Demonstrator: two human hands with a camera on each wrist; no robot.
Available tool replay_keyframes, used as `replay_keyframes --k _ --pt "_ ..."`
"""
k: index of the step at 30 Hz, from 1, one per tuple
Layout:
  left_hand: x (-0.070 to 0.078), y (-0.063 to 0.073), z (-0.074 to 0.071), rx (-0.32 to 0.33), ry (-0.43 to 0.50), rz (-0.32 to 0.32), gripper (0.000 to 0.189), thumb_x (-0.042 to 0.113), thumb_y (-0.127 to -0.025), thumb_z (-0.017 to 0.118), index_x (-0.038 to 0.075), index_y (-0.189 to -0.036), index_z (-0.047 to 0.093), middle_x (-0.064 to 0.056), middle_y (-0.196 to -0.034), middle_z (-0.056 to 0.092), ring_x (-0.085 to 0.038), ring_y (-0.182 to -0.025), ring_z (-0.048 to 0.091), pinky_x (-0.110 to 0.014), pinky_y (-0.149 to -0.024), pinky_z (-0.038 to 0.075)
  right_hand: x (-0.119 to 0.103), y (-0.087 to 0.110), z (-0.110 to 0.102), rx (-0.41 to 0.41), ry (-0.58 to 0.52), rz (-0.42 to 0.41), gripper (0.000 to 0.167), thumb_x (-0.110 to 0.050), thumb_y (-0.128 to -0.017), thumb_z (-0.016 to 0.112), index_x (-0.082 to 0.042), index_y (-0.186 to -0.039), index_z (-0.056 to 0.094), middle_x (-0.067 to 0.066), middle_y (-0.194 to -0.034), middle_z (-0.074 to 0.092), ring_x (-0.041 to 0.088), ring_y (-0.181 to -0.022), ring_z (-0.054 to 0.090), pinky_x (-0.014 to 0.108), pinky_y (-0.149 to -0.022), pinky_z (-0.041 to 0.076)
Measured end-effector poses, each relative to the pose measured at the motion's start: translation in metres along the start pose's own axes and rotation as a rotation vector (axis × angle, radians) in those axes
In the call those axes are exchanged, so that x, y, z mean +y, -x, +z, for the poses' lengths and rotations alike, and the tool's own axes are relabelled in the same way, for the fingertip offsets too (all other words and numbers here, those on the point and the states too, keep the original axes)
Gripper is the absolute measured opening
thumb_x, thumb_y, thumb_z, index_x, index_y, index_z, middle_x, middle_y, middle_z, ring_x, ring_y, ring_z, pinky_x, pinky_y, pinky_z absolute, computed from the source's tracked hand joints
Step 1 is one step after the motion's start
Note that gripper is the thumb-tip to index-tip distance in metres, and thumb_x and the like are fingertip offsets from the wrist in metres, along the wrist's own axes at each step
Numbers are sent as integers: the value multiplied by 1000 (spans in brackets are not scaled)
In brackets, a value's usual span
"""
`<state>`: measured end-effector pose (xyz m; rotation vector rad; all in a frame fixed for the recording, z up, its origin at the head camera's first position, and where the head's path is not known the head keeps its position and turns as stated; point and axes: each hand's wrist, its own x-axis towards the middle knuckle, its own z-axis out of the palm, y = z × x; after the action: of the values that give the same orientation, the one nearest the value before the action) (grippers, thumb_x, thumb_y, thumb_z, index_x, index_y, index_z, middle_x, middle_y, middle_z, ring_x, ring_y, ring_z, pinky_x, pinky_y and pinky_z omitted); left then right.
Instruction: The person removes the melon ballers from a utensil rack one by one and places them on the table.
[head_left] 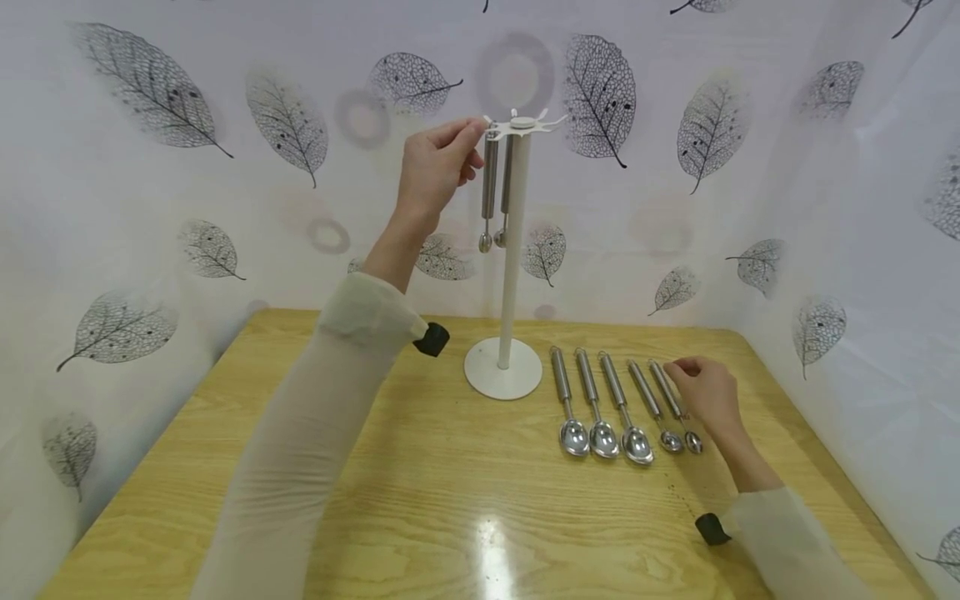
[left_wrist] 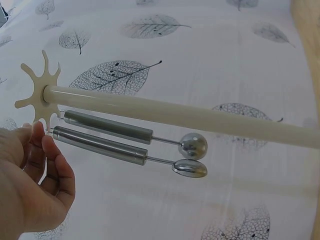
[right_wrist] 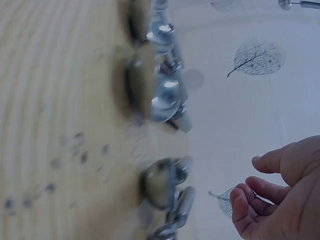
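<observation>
Spoons (head_left: 573, 437) are made of glossy metal. The stand (head_left: 513, 258) is finished smooth, with a faint sheen; the desk (head_left: 420, 500) is surfaced in shiny, grained wood.

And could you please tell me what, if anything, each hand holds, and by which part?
The left hand pinches a spoon at its handle's top end; the right hand holds nothing.

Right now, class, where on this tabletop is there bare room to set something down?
Bare tabletop lies in front of the white stand, between the left sleeve and the five metal spoons; another patch lies left of that sleeve. It is crowded right of the stand, where the spoons lie in a row beside the right hand.
</observation>
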<state>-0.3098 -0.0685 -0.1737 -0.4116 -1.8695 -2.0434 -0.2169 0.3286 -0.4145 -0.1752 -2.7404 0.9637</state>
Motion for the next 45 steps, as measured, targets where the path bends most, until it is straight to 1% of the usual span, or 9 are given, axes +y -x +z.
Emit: replay_keyframes --k 4,9,14,20,25,28,32,36,45 --pt "1 0 0 3 -4 2 27 20 -104 72 1 -122 77 -1 -71 66 -11 -62 57 -21 -64 51 -20 -4 -6 7 -33 -57 44 -28 -109 60 13 -123 68 30 -111 71 38 -92 68 30 -67 52" --pt "2 0 -1 5 -5 -7 26 19 -104 72 1 -122 77 -2 -73 67 -11 -63 58 -23 -65 51 -47 -12 -12 -20 -88 -116 49 -34 -111 57 10 -130 66 29 -115 70 39 -98 68 28 -68 52" --pt "3 0 -2 3 -12 -14 26 19 -105 71 1 -123 77 -3 -75 68 -11 -64 57 -23 -65 51 -80 -23 -16 -28 -161 -180 46 -32 -111 59 8 -130 67 24 -110 71 28 -93 65 22 -65 50" --pt "5 1 -3 8 -24 -21 26 19 -105 71 2 -124 77 -3 -78 68 -12 -64 57 -21 -64 50 -122 -35 -16 -84 -280 -232 46 -33 -111 59 7 -133 65 21 -114 69 17 -93 62 16 -73 52" --pt "5 1 -4 13 -34 -20 25 18 -105 71 2 -123 78 -4 -85 69 -12 -65 58 -22 -68 50 -152 -45 -15 -85 -348 -283 41 -28 -111 61 6 -131 67 21 -115 70 16 -91 64 18 -75 54" --pt "4 1 -4 19 -45 -23 25 18 -104 72 1 -122 78 -3 -88 68 -12 -66 59 -22 -69 51 -166 -51 -13 -88 -387 -298 39 -27 -111 61 5 -131 67 20 -115 69 19 -94 65 20 -77 55" --pt "5 2 -3 22 -58 -25 25 18 -104 72 1 -122 78 -3 -93 69 -12 -67 60 -23 -72 51 -183 -57 -12 -106 -438 -307 39 -26 -110 61 6 -133 66 18 -116 69 23 -98 64 23 -80 55" --pt "6 1 -3 19 -51 -27 25 17 -105 71 0 -123 77 -4 -97 71 -11 -68 62 -24 -74 51 -198 -64 -9 -100 -475 -318 37 -23 -110 62 5 -132 67 17 -116 70 27 -100 65 23 -79 55" --pt "11 -2 1 14 -55 -20 24 15 -105 71 0 -122 78 -6 -96 74 -11 -67 63 -23 -72 50 -230 -83 -7 -91 -591 -319 37 -21 -109 64 8 -132 66 18 -116 71 25 -100 66 30 -85 57"
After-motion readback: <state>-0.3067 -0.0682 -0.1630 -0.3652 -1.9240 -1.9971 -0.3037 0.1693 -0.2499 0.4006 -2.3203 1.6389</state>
